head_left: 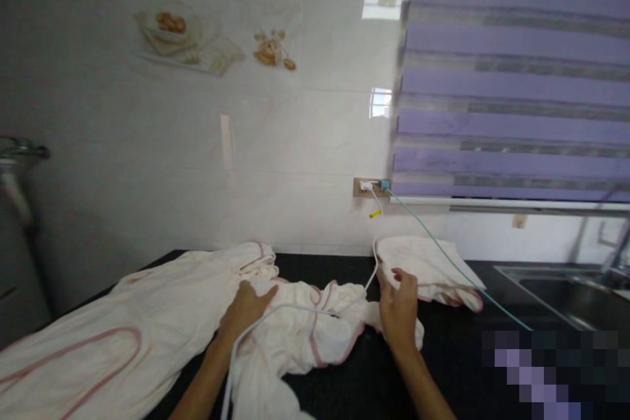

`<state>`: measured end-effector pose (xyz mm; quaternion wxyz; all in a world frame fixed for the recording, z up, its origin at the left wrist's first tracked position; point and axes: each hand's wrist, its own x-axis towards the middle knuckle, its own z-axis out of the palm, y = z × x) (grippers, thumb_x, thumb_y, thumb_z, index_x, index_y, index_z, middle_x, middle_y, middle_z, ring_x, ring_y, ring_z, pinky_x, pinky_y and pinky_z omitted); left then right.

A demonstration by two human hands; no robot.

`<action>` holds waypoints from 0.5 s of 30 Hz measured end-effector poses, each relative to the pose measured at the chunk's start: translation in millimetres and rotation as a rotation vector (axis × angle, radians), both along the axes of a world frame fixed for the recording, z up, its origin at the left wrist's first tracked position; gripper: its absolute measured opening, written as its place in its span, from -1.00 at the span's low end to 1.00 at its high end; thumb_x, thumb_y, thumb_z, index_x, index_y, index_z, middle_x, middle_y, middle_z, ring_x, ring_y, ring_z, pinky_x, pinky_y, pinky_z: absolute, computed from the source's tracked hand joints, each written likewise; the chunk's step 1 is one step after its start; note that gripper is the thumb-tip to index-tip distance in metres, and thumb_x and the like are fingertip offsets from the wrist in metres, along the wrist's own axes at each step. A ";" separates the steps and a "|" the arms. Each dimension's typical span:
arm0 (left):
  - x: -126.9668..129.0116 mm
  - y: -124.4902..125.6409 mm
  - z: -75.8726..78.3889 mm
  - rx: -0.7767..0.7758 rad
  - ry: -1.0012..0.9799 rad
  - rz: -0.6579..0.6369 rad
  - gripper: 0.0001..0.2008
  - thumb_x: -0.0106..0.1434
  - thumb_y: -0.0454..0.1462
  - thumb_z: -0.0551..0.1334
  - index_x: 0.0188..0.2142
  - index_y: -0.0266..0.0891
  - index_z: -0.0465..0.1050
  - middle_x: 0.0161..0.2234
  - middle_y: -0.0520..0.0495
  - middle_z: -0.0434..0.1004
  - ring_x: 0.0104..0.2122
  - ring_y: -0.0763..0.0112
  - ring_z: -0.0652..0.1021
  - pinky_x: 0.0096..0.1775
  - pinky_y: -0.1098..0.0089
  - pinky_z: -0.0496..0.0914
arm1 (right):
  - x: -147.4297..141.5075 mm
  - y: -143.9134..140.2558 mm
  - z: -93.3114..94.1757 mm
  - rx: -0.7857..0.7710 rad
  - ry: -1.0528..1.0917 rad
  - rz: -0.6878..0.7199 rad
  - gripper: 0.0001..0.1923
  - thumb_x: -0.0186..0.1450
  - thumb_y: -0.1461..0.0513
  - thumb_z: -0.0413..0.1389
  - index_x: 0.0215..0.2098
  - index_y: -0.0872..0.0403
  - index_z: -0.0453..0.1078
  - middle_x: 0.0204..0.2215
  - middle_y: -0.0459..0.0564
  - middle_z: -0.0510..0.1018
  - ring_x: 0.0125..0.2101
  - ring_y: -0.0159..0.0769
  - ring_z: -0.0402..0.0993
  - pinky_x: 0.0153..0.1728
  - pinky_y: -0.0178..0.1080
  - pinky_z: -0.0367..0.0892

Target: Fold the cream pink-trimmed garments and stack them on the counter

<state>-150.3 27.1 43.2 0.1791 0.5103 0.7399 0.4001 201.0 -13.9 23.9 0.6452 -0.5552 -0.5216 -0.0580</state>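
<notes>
Both hands work the white garment (162, 321) on the table (443, 354): left hand (245, 310) pressed flat, right hand (398, 307) pinching an edge. Next: pull smooth, clear of the cable (295, 310).

The garment (147, 315) is cream-white with pink piping along its edges, spread on a black counter (443, 354). A white cable (295, 310) crosses it, and a teal cable (443, 256) runs from the wall socket (367, 187), which is tan. The blind (512, 79) is striped purple and grey; the wall tiles (197, 131) are glossy white with food pictures.
</notes>
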 end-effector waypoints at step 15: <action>64.2 -13.2 -39.1 0.297 0.432 -0.430 -0.79 0.28 -0.11 0.15 -0.19 0.02 0.54 -0.11 -0.20 0.60 0.06 -0.16 0.48 0.05 -0.02 0.33 | -66.5 -28.5 -24.9 -0.665 -0.514 0.604 -0.67 0.30 0.29 0.10 0.01 0.12 0.53 -0.09 0.13 0.61 -0.04 -0.12 0.51 0.05 -0.17 0.31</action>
